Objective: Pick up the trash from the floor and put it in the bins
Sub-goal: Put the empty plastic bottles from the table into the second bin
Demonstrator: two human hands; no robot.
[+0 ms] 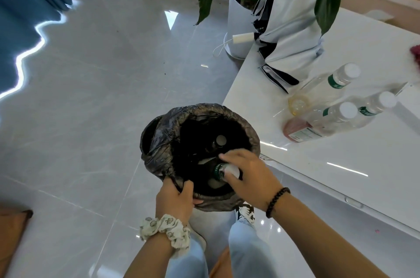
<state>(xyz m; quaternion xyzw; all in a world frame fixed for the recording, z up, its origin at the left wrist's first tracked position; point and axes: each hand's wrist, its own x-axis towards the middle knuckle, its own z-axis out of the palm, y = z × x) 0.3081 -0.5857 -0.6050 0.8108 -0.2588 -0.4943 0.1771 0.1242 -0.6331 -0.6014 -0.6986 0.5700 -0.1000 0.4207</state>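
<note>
Closest to the camera are the person's light blue trouser legs (pixel 244 252) and a patterned sneaker (pixel 246 213) on the glossy grey tiled floor (pixel 91 95). Left hand (pixel 176 200), with a cream floral scrunchie (pixel 166 231) on the wrist, has its fingers curled round the near rim of the crinkly black plastic bin bag (pixel 163 141), pinching it open. Right hand (pixel 247 175), black bead bracelet (pixel 276 201) on the wrist, is wrapped round a clear plastic bottle with a green label and white cap (pixel 223 169), holding it right over the bag's mouth, cap end poking toward the wrist. Inside the bag it's dark, but you can make out another bottle's round top (pixel 220 140). Just to the right is a shiny white desk (pixel 341 175) with three clear plastic bottles (pixel 336 82) lying near its edge, white caps and green labels. Behind those sits a silvery white foil bag (pixel 288 36), and beyond the desk corner a white cylindrical planter with big green leaves (pixel 236 16). Blue curtain (pixel 25 27) far left.
</note>
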